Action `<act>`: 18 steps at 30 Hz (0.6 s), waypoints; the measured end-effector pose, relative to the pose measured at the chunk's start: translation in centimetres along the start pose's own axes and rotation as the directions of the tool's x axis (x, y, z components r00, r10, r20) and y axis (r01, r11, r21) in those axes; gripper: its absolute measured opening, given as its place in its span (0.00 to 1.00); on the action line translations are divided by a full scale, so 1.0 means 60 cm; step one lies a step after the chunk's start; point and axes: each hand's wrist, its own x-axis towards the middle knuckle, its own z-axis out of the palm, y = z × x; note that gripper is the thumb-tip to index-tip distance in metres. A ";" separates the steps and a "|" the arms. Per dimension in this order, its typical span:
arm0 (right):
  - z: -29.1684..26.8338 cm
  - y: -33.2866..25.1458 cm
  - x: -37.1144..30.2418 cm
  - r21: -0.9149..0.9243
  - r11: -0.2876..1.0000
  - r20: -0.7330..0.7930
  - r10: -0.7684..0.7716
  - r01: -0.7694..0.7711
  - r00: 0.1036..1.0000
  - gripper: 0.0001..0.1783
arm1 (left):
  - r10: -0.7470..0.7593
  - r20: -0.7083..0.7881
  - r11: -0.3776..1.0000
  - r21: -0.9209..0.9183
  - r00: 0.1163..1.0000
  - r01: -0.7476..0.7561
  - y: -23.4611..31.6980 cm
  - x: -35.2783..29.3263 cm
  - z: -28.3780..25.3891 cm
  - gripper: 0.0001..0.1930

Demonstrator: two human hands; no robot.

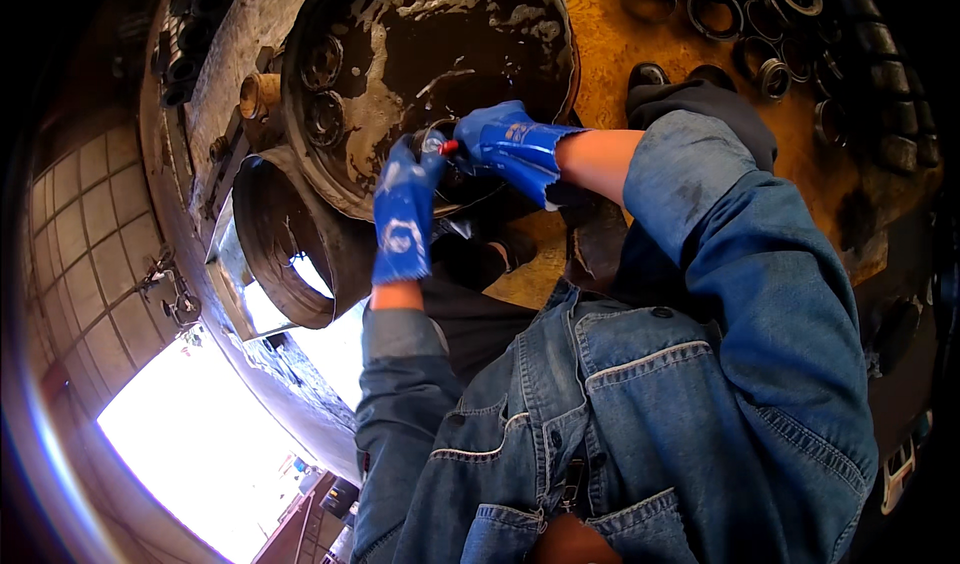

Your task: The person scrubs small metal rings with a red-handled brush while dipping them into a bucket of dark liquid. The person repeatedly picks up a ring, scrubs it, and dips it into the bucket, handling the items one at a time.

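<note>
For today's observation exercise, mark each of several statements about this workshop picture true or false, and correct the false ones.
1. Both hands wear blue gloves. True: the left hand and right hand are both gloved in blue.
2. The hands work over a clean white sink. False: they are over a dark round basin of dirty, foamy liquid.
3. The person wears a denim jacket. True.
4. Metal bearing rings lie on the surface at upper right. True.
5. The hands are far apart. False: they meet on a small metal part with a red bit beside it.
</note>
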 end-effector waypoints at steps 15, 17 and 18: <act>-0.006 0.059 -0.028 0.624 0.739 -0.063 -0.279 0.256 0.958 0.20 | 0.012 0.012 0.952 -0.307 1.000 -0.008 -0.105 0.014 0.022 0.33; -0.040 0.023 -0.067 0.430 0.892 0.018 -0.162 0.139 0.987 0.20 | 0.031 0.205 0.955 -0.294 0.978 0.032 -0.117 0.050 0.005 0.34; -0.020 0.030 -0.039 0.431 0.902 0.065 -0.039 0.008 0.997 0.24 | 0.042 0.288 0.966 -0.258 0.957 0.035 -0.109 0.069 -0.002 0.35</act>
